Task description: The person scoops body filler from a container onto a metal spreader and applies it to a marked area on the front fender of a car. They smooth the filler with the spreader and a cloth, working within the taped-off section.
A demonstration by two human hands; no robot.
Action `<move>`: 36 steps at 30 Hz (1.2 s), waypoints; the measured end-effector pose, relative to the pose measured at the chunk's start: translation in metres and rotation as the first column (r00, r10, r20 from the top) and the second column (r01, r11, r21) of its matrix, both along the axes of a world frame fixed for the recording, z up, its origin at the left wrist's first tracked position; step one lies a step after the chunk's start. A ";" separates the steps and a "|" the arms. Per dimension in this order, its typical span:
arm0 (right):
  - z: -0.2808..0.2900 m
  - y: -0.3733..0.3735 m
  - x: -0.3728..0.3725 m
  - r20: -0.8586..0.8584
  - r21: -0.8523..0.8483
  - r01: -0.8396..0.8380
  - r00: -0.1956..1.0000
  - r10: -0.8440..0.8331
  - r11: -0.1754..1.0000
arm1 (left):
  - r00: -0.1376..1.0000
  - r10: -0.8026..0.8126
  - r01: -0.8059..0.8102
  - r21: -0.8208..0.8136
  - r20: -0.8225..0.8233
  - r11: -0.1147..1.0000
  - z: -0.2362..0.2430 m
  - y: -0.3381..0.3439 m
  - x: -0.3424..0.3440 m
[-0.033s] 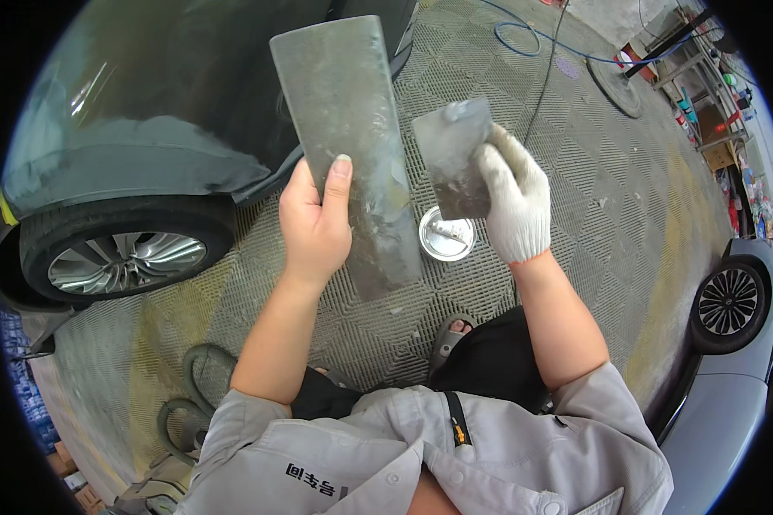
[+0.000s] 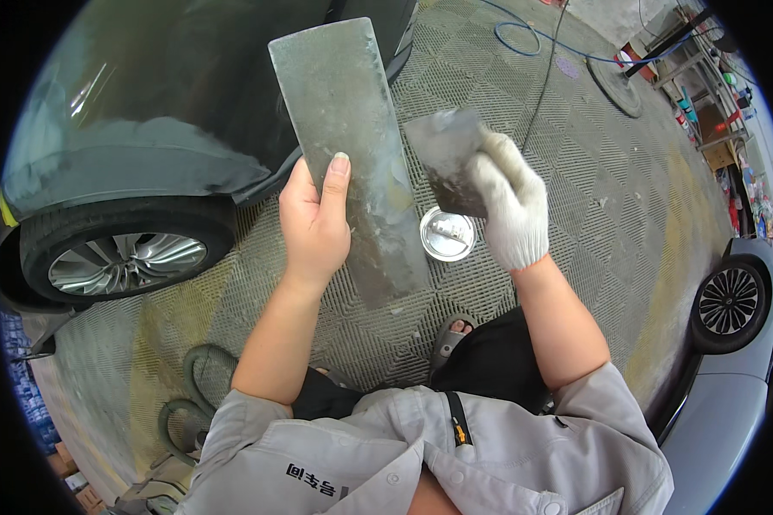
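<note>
A long grey putty board with smeared marks stands nearly upright in front of me. My left hand, bare, is closed round its left edge with the thumb on the near face. In a white knit glove, my right hand grips a thin, flat putty scraper, a squarish grey blade with dull smears. The blade is slightly blurred and hangs just right of the board, with a gap between them. Below the scraper, a round silvery tin sits on the floor with a pale bar-like shape across its top.
At the left is a dark car with a grey-patched panel above its wheel. A light blue-grey car stands at the right. A blue hose and a round stand base lie farther off; a grey hose curls near my left.
My right hand and the scraper have moved slightly left toward the board, and the blade has tilted. The board has turned a little; its lower end has shifted slightly right.
</note>
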State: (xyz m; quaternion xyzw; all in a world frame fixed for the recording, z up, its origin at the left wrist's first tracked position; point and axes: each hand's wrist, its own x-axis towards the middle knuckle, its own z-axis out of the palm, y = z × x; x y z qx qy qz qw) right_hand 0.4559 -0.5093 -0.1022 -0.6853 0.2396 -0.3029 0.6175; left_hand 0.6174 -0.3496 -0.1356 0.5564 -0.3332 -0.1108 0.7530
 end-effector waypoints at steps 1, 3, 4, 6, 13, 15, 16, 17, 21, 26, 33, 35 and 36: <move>-0.002 0.003 0.002 0.083 -0.107 -0.169 0.980 0.178 0.980 | 0.997 -0.047 0.047 -0.005 -0.058 0.999 0.000 -0.001 -0.001; -0.007 0.012 0.005 0.098 -0.150 -0.299 0.944 0.315 0.942 | 0.996 -0.034 0.026 -0.095 -0.086 0.995 -0.004 -0.006 -0.004; -0.011 0.021 0.006 0.090 -0.091 -0.275 0.955 0.283 0.957 | 0.994 -0.026 0.011 -0.142 -0.104 0.990 -0.006 -0.009 -0.005; -0.011 0.018 0.008 -0.183 -0.408 -0.217 0.971 0.153 0.887 | 0.998 0.062 -0.066 -0.121 -0.034 0.990 -0.007 -0.008 0.001; -0.006 0.008 0.015 -0.059 -0.649 0.089 0.984 -0.167 0.756 | 0.909 0.220 -0.267 0.089 0.354 0.960 -0.012 -0.007 0.012; -0.004 0.008 0.013 -0.245 -0.648 -0.155 0.970 -0.010 0.746 | 0.857 0.226 -0.295 0.081 0.464 0.952 -0.013 -0.009 0.010; -0.004 0.010 0.014 -0.371 -0.447 -0.309 0.918 0.141 0.839 | 0.821 0.209 -0.294 0.080 0.531 0.952 -0.014 -0.011 0.009; -0.003 0.008 0.011 -0.392 -0.466 -0.315 0.911 0.126 0.827 | 0.803 0.220 -0.329 0.103 0.554 0.939 -0.013 -0.011 0.011; -0.003 0.004 0.008 0.010 -0.191 -0.104 0.994 0.107 0.976 | 0.955 0.117 -0.151 0.107 0.274 0.983 -0.015 -0.015 0.009; -0.015 -0.001 0.018 -0.316 -0.339 -0.218 0.942 0.108 0.915 | 0.958 0.225 -0.212 -0.090 0.180 0.973 -0.008 -0.002 0.015; -0.022 -0.001 0.058 0.213 0.533 -0.277 0.958 0.190 0.799 | 0.760 0.536 -0.502 -0.192 0.366 0.843 0.020 0.058 0.029; -0.018 0.008 0.072 0.095 0.311 -0.495 0.865 0.492 0.811 | 0.718 0.603 -0.568 -0.208 0.346 0.796 0.030 0.076 0.030; -0.016 0.015 0.078 -0.056 0.161 -0.569 0.810 0.583 0.806 | 0.697 0.643 -0.604 -0.223 0.317 0.765 0.034 0.085 0.030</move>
